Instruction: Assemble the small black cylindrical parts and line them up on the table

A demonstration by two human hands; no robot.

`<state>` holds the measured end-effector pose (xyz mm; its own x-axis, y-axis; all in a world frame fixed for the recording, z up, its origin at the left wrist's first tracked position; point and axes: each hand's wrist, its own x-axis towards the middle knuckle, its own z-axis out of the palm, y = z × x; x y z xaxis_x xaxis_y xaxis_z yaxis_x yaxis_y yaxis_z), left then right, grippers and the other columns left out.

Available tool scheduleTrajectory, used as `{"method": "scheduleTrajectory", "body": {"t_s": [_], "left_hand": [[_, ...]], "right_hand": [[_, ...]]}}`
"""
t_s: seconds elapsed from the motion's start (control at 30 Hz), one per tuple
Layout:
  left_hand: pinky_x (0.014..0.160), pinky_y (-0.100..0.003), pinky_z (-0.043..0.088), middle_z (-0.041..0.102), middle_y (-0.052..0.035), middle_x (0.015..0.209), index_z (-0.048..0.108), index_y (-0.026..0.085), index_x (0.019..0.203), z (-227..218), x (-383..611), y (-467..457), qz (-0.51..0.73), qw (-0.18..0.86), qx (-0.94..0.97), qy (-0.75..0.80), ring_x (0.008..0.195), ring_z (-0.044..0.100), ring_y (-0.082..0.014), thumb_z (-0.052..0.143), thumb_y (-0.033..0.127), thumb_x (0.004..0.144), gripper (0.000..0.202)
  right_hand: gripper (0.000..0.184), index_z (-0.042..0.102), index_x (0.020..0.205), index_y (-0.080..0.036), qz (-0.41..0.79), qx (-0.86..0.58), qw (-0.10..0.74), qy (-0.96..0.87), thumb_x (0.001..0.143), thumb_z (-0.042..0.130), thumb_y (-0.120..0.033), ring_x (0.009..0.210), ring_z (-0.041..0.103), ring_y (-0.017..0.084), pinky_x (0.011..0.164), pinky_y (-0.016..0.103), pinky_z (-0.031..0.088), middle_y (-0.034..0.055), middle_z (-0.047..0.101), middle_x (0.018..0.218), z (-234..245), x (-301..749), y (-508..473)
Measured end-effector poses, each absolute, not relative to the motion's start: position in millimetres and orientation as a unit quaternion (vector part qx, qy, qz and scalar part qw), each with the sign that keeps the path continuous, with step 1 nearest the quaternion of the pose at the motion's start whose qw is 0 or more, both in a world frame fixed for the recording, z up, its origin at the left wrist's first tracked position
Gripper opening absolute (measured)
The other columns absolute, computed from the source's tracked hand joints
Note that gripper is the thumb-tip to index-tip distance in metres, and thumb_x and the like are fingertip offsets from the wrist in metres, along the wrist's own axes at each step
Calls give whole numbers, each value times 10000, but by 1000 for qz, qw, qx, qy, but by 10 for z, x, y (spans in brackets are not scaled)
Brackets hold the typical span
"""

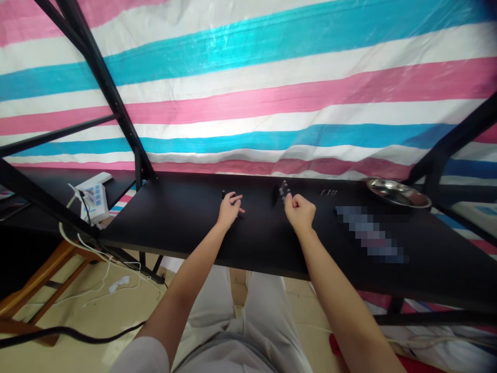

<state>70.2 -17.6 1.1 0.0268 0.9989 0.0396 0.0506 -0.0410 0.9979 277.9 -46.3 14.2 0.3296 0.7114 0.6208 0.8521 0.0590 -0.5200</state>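
Note:
My left hand (230,210) is over the black table, left of centre, with its fingers stretched out and apart. A small black object (223,195) shows at its knuckles; whether the hand touches it I cannot tell. My right hand (302,211) is closed, thumb against the curled fingers, and what it holds, if anything, is hidden. Just beyond its thumb is a cluster of small grey, rounded pieces (283,187), with a dark part (275,194) at its left side. Farther right, several tiny silvery pieces (329,192) lie in a row.
A shiny metal dish (398,194) stands at the table's back right. In front of it lies a long bluish item (368,235), blurred out. Black frame posts (116,98) rise at both ends. A white power strip (95,202) and cables are at left. Striped sheeting (272,103) hangs behind.

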Motion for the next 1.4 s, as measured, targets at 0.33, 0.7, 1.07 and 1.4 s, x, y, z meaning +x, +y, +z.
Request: {"method": "scheduleTrajectory", "body": {"t_s": [0.33, 0.7, 1.07, 1.4], "left_hand": [[414, -173, 334, 677, -72, 800, 582, 114, 1048, 190, 678, -279, 565, 549, 487, 376, 444, 535, -53, 608, 385, 759, 396], [419, -181, 335, 683, -71, 816, 559, 121, 1034, 218, 692, -327, 526, 578, 528, 332, 456, 559, -74, 643, 402, 717, 432], [406, -196, 399, 616, 4, 628, 578, 117, 883, 203, 746, -344, 539, 491, 565, 387, 369, 492, -54, 632, 393, 719, 326], [397, -188, 382, 602, 5, 607, 570, 127, 765, 206, 760, -360, 559, 458, 559, 406, 364, 474, -48, 618, 444, 719, 324]], "right_hand": [[316, 482, 734, -212, 118, -596, 471, -640, 839, 386, -494, 566, 483, 140, 599, 270, 366, 16, 545, 629, 280, 2301, -399], [380, 529, 864, -203, 329, -473, 606, -548, 787, 461, -569, 485, 424, 92, 452, 223, 335, -30, 490, 598, 76, 1997, -253], [389, 486, 861, -215, 422, -405, 640, -498, 717, 576, -564, 384, 273, 46, 379, 201, 206, -87, 388, 523, 107, 2015, -368], [364, 486, 858, -215, 425, -392, 653, -490, 724, 590, -538, 378, 273, 40, 378, 196, 207, -92, 392, 505, 133, 1999, -397]]}}
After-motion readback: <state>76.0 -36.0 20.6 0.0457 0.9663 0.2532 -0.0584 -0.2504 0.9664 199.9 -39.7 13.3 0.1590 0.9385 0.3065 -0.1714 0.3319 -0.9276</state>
